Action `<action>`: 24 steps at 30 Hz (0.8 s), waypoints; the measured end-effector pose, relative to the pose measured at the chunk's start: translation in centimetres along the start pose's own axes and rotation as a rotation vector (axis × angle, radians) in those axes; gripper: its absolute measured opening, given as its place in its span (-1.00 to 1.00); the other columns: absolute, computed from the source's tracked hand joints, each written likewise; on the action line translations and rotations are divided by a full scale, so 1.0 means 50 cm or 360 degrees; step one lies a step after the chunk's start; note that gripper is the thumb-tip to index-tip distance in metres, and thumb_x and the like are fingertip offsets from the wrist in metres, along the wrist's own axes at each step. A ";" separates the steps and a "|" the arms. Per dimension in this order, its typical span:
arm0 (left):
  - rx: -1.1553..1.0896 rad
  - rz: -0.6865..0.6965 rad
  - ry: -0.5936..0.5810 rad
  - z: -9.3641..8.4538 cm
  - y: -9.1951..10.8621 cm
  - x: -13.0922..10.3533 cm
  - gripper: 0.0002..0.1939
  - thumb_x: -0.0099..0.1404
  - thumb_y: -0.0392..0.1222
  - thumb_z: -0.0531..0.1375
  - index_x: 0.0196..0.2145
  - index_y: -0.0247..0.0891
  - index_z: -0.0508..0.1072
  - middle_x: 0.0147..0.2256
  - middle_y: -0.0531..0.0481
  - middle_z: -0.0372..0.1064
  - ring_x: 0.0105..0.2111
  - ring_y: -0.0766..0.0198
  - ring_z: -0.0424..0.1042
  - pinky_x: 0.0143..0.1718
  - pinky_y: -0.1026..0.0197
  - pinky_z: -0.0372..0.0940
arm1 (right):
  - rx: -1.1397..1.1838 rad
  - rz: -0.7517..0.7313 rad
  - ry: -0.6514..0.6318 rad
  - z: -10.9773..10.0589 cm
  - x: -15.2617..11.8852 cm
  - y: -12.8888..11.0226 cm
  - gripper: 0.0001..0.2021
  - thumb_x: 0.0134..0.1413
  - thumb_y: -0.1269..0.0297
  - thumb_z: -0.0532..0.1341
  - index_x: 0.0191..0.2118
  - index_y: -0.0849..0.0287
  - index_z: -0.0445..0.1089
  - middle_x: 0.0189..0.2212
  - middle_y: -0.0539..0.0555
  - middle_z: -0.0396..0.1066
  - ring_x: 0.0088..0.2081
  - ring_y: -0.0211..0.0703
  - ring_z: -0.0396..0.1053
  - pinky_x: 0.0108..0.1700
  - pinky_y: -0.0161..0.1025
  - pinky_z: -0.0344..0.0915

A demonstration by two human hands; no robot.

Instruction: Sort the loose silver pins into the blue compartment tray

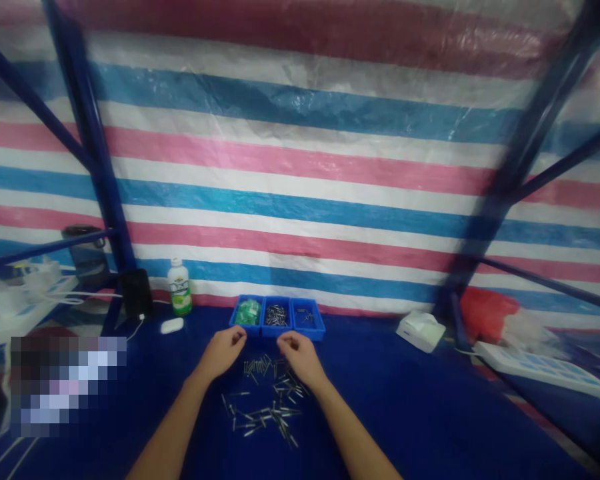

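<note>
- Metal fasteners are seemingly being handled; the next move is probably calling for a fine pinch.
- Left hand and right hand are curling their fingers; whether they are pinching anything, I cannot tell.
- Fasteners are lying from beside the right hand toward the worktop's near edge; blue bins are standing beyond, by the far edge.

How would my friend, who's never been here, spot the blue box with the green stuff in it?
Find the dark blue table in front of the striped sheet. Just beyond the left hand and right hand, three small blue boxes sit in a row; it's the leftmost box. Only that one has green stuff inside; its two neighbours hold metal pieces.
</note>
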State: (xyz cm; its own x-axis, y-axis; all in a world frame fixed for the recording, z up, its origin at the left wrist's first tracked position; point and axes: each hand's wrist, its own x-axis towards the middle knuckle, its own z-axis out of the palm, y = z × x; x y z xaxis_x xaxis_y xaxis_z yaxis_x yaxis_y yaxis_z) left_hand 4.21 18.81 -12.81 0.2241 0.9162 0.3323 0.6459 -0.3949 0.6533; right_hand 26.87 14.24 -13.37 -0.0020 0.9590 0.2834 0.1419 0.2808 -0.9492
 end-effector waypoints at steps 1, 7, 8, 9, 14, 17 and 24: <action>-0.0016 -0.0004 -0.0016 0.001 -0.001 0.000 -0.83 0.22 -0.13 0.13 -0.36 -0.18 0.50 -0.54 0.07 0.42 -0.52 0.28 0.35 -0.41 0.29 0.12 | -0.0192 -0.0149 -0.0100 0.003 -0.006 -0.004 -0.84 0.05 0.18 0.25 -0.40 0.14 0.49 -0.55 -0.01 0.40 -0.47 -0.19 0.28 -0.33 -0.24 0.17; -0.0046 -0.0039 -0.0066 0.004 0.002 -0.001 -0.82 0.21 -0.13 0.13 -0.40 -0.18 0.52 -0.55 0.07 0.43 -0.54 0.28 0.34 -0.46 0.29 0.06 | -0.0951 -0.0516 -0.0627 0.031 -0.045 -0.040 -0.94 0.05 0.27 0.29 -0.32 0.03 0.53 -0.36 0.00 0.45 -0.19 -0.09 0.23 -0.10 -0.14 0.05; -0.0064 -0.0040 -0.0070 0.004 0.003 -0.003 -0.83 0.20 -0.13 0.14 -0.39 -0.18 0.52 -0.55 0.07 0.43 -0.55 0.27 0.34 -0.47 0.28 0.06 | -0.1002 -0.0529 -0.0683 0.037 -0.050 -0.044 -0.92 0.06 0.21 0.30 -0.30 0.01 0.53 -0.34 0.01 0.44 -0.17 -0.08 0.21 -0.10 -0.13 0.03; -0.0081 -0.0038 -0.0071 0.005 0.004 -0.004 -0.83 0.20 -0.12 0.15 -0.39 -0.18 0.53 -0.55 0.06 0.44 -0.55 0.27 0.34 -0.47 0.28 0.05 | -0.1045 -0.0548 -0.0728 0.043 -0.054 -0.047 -0.88 0.08 0.15 0.30 -0.28 -0.01 0.54 -0.33 0.01 0.44 -0.16 -0.07 0.20 -0.10 -0.12 0.02; -0.0073 -0.0025 -0.0098 0.013 0.005 -0.010 -0.83 0.20 -0.13 0.15 -0.36 -0.17 0.54 -0.52 0.05 0.47 -0.54 0.27 0.36 -0.45 0.28 0.07 | -0.1160 -0.0675 -0.0818 0.069 -0.061 -0.045 -0.72 0.14 -0.06 0.21 -0.18 -0.05 0.54 -0.31 0.02 0.42 -0.18 -0.09 0.15 -0.13 -0.12 -0.01; -0.0059 -0.0034 -0.0130 0.018 0.003 -0.009 -0.81 0.22 -0.12 0.14 -0.33 -0.17 0.54 -0.51 0.04 0.48 -0.52 0.26 0.38 -0.44 0.28 0.07 | -0.1190 -0.0716 -0.0828 0.082 -0.059 -0.038 -0.71 0.16 -0.06 0.20 -0.16 -0.05 0.53 -0.30 0.02 0.42 -0.17 -0.09 0.15 -0.12 -0.12 -0.01; 0.0048 -0.0004 -0.0177 0.020 0.001 -0.004 -0.81 0.26 -0.13 0.11 -0.28 -0.15 0.53 -0.44 0.03 0.52 -0.45 0.26 0.42 -0.44 0.30 0.07 | -0.1271 -0.0753 -0.0887 0.092 -0.050 -0.036 -0.89 0.18 0.18 0.24 -0.28 0.02 0.51 -0.28 -0.01 0.42 -0.12 -0.10 0.17 -0.08 -0.13 0.02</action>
State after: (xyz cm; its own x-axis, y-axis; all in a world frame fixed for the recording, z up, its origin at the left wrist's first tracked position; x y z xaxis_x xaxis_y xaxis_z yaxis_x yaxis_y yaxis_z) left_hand 4.92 18.67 -13.54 0.3009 0.9197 0.2523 0.6677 -0.3920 0.6328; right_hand 22.04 11.49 -13.01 -0.6471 0.6991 0.3042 0.6122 0.7142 -0.3393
